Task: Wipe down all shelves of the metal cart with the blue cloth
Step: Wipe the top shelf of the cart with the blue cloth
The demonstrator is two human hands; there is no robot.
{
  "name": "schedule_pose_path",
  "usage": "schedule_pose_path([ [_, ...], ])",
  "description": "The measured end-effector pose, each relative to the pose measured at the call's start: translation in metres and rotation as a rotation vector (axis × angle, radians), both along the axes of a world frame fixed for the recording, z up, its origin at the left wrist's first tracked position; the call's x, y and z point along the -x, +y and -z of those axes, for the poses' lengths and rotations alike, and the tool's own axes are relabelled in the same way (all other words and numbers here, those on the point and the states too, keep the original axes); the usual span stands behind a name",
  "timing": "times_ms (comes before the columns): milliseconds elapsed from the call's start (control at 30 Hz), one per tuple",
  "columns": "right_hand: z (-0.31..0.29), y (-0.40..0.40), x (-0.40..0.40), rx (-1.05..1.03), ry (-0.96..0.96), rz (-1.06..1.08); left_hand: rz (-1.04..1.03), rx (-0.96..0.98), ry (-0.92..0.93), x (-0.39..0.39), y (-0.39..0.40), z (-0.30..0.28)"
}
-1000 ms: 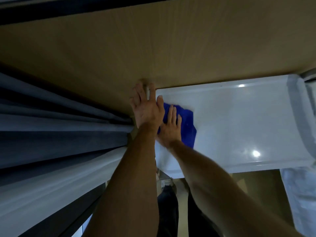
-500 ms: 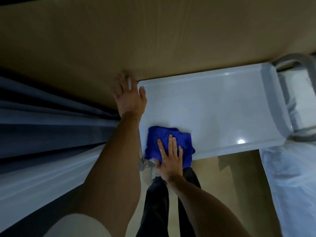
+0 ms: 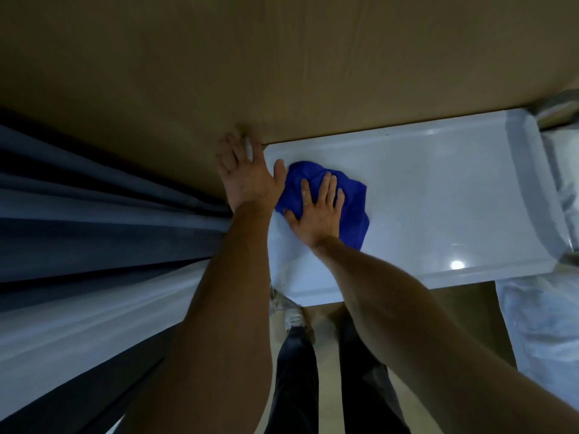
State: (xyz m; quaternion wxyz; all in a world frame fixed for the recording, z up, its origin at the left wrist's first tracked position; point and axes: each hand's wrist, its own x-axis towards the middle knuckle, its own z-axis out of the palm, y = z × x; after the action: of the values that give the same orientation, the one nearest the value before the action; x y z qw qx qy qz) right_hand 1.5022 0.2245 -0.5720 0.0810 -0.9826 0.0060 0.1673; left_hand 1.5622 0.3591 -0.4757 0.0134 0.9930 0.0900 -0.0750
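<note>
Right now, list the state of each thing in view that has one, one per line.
blue cloth: bunched, pressed flat on the shelf under the right hand.
top shelf: bare apart from the cloth, glossy, catching light reflections.
right hand: fingers straight, pressing the cloth.
left hand: fingers spread, resting at the shelf's left end.
curtain: hanging in folds.

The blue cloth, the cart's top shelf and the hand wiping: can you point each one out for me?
blue cloth (image 3: 355, 211): head view, on the bare fabric right of the fingers.
top shelf (image 3: 438, 195): head view, on its bare flat surface.
right hand (image 3: 316, 214): head view, on the back of the hand pressing the cloth.
</note>
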Motion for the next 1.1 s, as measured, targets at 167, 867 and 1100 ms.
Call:
schedule_pose_path([
  [167, -0.001, -0.015, 0.023, -0.070, 0.004, 0.118, 0.085, -0.076, -0.022, 0.001, -0.002, 0.002],
  [867, 0.001, -0.150, 0.015, 0.018, -0.010, 0.076, -0.503, 0.281, 0.101, 0.073, -0.082, 0.090],
  [1100, 0.023, -0.111, -0.072, -0.021, -0.095, -0.416, -0.521, 0.311, -0.057, 0.079, -0.081, 0.122],
])
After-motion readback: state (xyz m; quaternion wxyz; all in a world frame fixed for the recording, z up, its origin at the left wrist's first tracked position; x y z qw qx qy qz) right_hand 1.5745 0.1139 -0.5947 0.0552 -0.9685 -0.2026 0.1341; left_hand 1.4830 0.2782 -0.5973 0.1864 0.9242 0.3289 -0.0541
